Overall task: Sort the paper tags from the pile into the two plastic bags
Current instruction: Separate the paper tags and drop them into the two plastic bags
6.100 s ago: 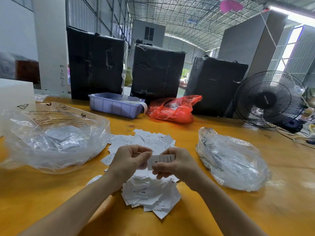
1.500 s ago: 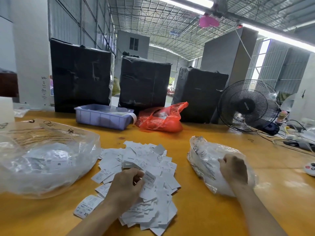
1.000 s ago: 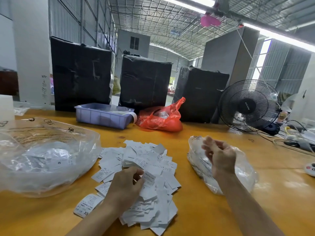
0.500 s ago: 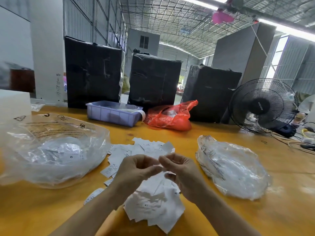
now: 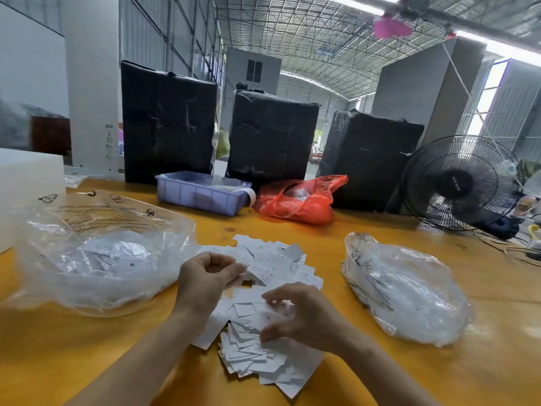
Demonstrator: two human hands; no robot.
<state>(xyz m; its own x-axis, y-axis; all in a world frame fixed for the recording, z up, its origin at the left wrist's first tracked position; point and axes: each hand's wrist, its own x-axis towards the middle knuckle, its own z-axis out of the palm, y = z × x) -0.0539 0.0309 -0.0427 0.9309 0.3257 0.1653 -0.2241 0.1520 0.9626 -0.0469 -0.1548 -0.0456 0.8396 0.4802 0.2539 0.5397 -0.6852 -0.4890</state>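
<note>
White paper tags (image 5: 260,344) lie piled near the worktop's (image 5: 87,361) front edge, at its middle. Right hand (image 5: 304,316) over the pile, fingers curled; grip on any tag: cannot tell. Left hand (image 5: 205,281) just behind, fingertips pinched together; anything held: cannot tell. Clear bag, left (image 5: 99,253), holds tags, one marked M. Clear bag, right (image 5: 407,291), contents unclear. Far edge: lilac tray (image 5: 202,193), red bag (image 5: 298,199), black fan (image 5: 459,183).
</note>
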